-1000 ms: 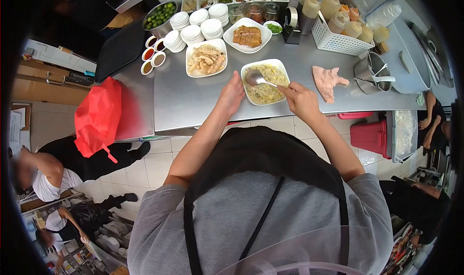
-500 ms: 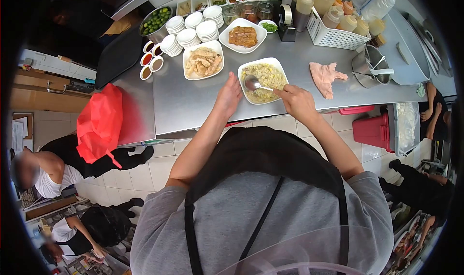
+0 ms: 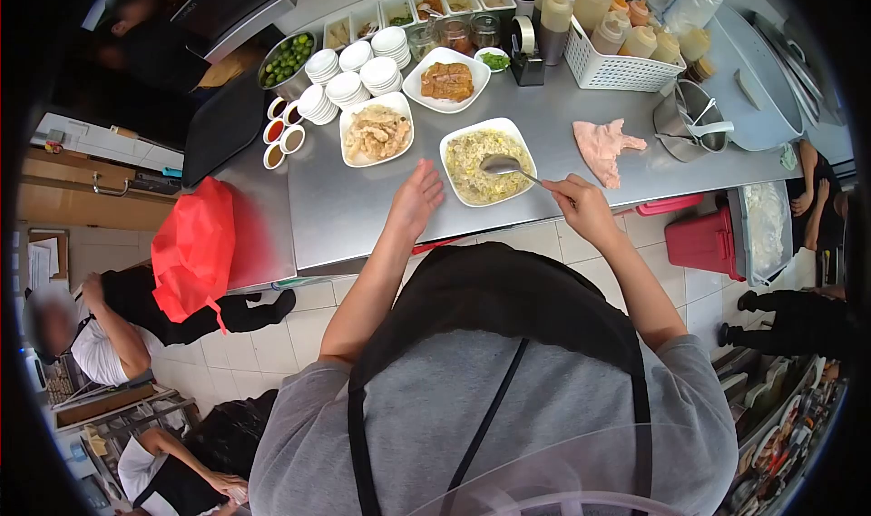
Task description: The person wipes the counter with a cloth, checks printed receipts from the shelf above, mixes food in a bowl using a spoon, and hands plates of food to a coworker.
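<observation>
A square white bowl [image 3: 451, 178] of fried rice [image 3: 485, 144] sits near the front edge of the steel counter. My right hand [image 3: 582, 209] is closed round the handle of a metal spoon [image 3: 501, 164], whose head rests on the rice. To the left of this bowl, a small gap away from its rim, my left hand [image 3: 417, 198] is open with nothing in it, fingers stretched out. Beyond it stands a white dish of pale, battered-looking pieces [image 3: 376, 135]. Farther back, another white dish holds browned, sliced meat [image 3: 447, 81]. A crumpled pink cloth [image 3: 603, 150] lies to the right.
Stacked white saucers [image 3: 347, 89], sauce cups [image 3: 274, 131] and a pot of green limes [image 3: 288, 60] stand back left. A white basket of squeeze bottles [image 3: 626, 67] and a metal pot [image 3: 685, 126] are at right. A red bag [image 3: 192, 253] hangs over the left edge. Co-workers are nearby.
My left hand has drawn back from the bowl's rim toward me. My right hand has shifted right and slightly nearer, and the spoon's head has moved right across the rice.
</observation>
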Available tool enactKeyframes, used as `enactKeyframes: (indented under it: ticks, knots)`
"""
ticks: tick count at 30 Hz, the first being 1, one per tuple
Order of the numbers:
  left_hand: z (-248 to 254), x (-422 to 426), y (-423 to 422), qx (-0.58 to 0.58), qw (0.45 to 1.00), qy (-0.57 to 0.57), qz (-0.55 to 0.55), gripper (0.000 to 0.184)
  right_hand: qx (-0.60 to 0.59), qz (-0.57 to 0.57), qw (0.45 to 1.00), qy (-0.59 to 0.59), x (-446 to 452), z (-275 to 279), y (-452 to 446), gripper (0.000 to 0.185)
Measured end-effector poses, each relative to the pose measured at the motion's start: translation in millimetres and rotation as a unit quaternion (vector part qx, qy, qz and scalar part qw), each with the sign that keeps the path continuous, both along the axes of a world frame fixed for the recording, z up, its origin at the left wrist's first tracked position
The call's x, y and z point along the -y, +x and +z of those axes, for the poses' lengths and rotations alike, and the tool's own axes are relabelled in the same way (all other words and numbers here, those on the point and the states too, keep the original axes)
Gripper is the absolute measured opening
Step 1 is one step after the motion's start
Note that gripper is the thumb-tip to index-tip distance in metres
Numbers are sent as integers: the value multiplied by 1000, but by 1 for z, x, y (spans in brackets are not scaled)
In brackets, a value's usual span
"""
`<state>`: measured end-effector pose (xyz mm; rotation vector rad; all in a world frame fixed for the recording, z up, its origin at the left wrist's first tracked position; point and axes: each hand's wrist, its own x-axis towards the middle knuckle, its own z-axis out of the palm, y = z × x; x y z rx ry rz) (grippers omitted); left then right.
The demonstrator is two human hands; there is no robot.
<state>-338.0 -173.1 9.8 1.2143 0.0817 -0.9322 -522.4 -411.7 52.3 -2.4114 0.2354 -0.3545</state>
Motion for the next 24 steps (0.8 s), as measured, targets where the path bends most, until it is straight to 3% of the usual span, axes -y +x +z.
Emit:
enactKeyframes:
  ticks: [7,10,13,16,19,21,24]
  knots:
    - [-2,-1,5,-14,1000,-9,21,65,10,-4,989,146,12,-7,-4,24]
    - [-13,-7,8,-28,999,-22,27,61,-35,-50,952,301,27,5,-12,24]
    - [-15,-6,3,-33,999,-26,23,61,33,-115,945,306,72,24,-22,23]
    - [-31,-8,-4,-59,998,-26,-6,55,133,-262,948,123,143,40,-35,23]
    - [-27,-3,-19,-52,995,-37,-75,46,52,-434,887,-148,216,50,-45,30]
    - [-23,3,-30,-72,993,-32,-91,40,-51,-484,855,-179,256,46,-44,35]
    - [-21,12,-37,-87,989,-69,-97,41,-146,-487,842,-181,310,14,-38,20]
